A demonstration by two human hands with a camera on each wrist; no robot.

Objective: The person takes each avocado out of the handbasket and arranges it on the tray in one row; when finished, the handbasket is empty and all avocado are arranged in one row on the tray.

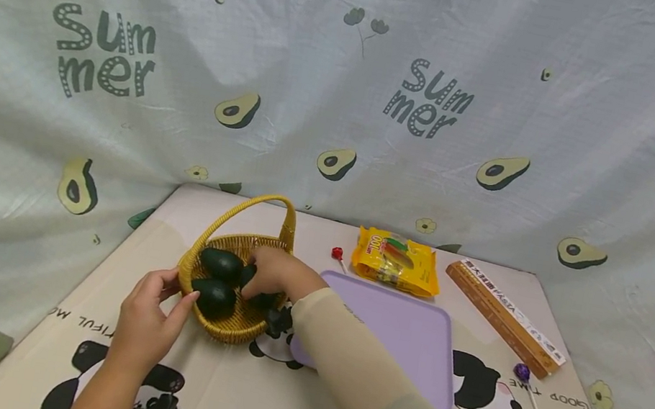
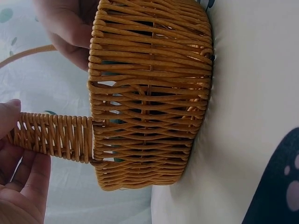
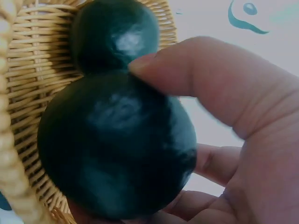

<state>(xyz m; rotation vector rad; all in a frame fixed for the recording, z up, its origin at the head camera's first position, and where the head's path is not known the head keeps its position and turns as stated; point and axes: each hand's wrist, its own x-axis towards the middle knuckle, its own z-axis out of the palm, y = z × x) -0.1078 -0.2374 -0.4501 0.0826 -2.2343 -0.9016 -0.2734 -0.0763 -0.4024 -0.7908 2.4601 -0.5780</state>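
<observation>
A woven yellow-brown basket (image 1: 232, 332) with a tall handle (image 1: 249, 202) stands on the left part of the table. My left hand (image 1: 146, 315) pinches the lower handle at the basket's near left side; in the left wrist view, thumb and fingers (image 2: 35, 179) lie on either side of the wicker strip. Inside the basket lie dark green, glossy avocados (image 1: 214, 298). My right hand (image 1: 276, 272) reaches in from the right and grips one avocado (image 3: 117, 144), its thumb on top and fingers around the far side. Another avocado (image 3: 114, 35) sits right behind it.
Right of the basket lies a lilac tray (image 1: 412, 322), partly under my right forearm. Behind it are a yellow candy bag (image 1: 396, 262) and a red lollipop (image 1: 337, 254). Farther right are a long pasta box (image 1: 505, 316) and a purple lollipop (image 1: 522, 373). A printed curtain hangs behind.
</observation>
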